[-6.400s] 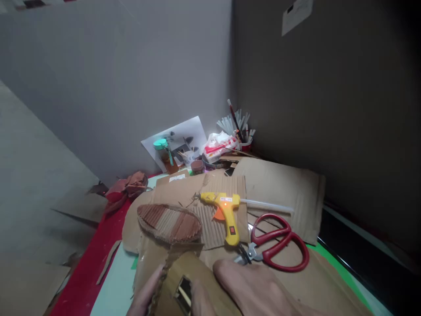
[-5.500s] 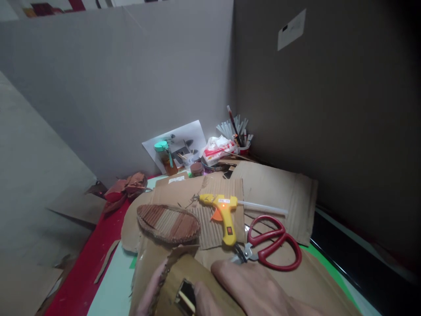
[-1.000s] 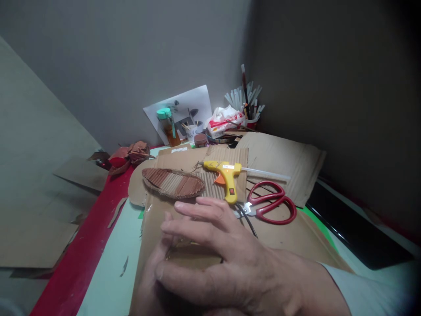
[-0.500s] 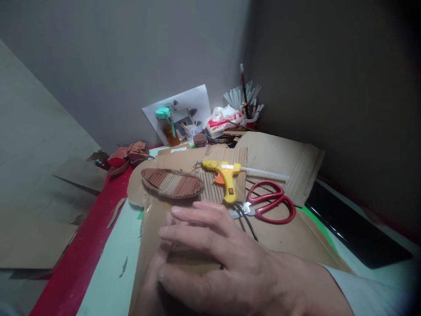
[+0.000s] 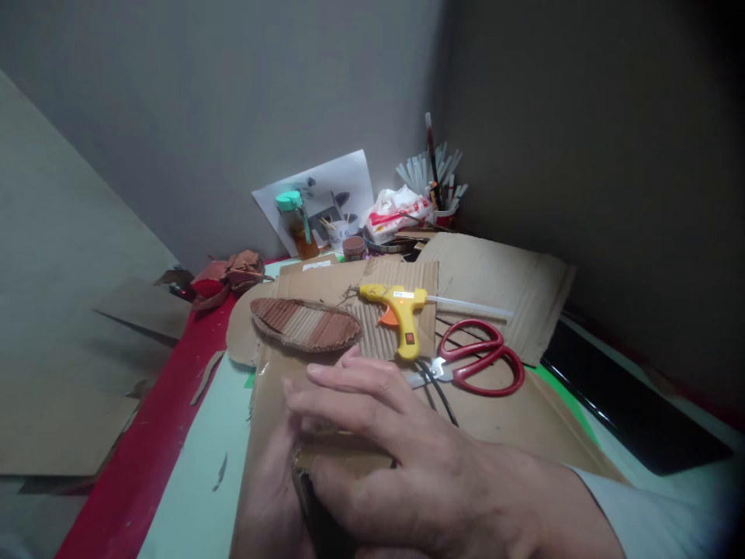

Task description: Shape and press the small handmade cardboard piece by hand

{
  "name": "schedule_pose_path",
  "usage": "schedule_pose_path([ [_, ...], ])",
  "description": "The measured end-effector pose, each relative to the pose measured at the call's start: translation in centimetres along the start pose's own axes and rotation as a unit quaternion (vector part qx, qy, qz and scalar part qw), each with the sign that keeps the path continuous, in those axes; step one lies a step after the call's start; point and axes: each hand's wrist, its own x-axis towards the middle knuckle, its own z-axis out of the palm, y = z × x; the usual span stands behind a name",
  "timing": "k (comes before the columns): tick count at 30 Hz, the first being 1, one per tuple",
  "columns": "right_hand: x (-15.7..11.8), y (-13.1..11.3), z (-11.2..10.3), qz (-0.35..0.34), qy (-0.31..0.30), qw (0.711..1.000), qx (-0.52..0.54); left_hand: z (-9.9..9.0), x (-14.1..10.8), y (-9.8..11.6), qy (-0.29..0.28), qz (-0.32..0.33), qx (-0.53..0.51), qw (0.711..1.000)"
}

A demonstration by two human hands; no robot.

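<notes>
My right hand [image 5: 401,458] is curled over a brown cardboard piece [image 5: 349,453] with a dark edge, at the bottom centre. Blurred by motion, my left hand [image 5: 271,481] grips the same piece from its left side. Just beyond the fingers lies an oval, shoe-sole-like shape [image 5: 306,324] of corrugated cardboard striped brown and tan. A yellow glue gun [image 5: 401,310] rests on a corrugated square. Red-handled scissors [image 5: 480,361] lie to the right of my right hand, on the large cardboard sheet [image 5: 524,423].
A black flat object [image 5: 628,396] lies at the right. Behind stand a teal-lidded bottle [image 5: 296,225], a small brown jar [image 5: 354,248], a tissue pack [image 5: 396,213] and a cup of glue sticks [image 5: 445,216]. Crumpled brown material [image 5: 226,279] sits at the back left.
My right thumb has shifted slightly right, and more of the held piece's dark edge shows between my hands. My left hand has moved a little and is more blurred. Other objects look unmoved.
</notes>
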Motion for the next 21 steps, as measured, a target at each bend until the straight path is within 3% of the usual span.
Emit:
schedule_pose_path([
  [4,0.6,-0.8,-0.8,0.036,-0.017,0.999,0.012,0.0,0.0,-0.4,0.026,0.006,-0.002,1.000],
  [9,0.3,-1.5,0.3,0.123,0.077,0.989,-0.003,-0.2,0.2,-1.0,0.032,0.014,-0.013,0.999],
  [13,0.2,-1.5,1.2,0.118,0.109,0.987,-0.006,-0.6,0.3,-1.3,0.012,-0.011,-0.025,1.000],
  [21,0.6,-1.3,1.3,0.098,0.113,0.988,-0.024,-1.1,0.2,-1.4,-0.025,-0.052,-0.041,0.998],
])
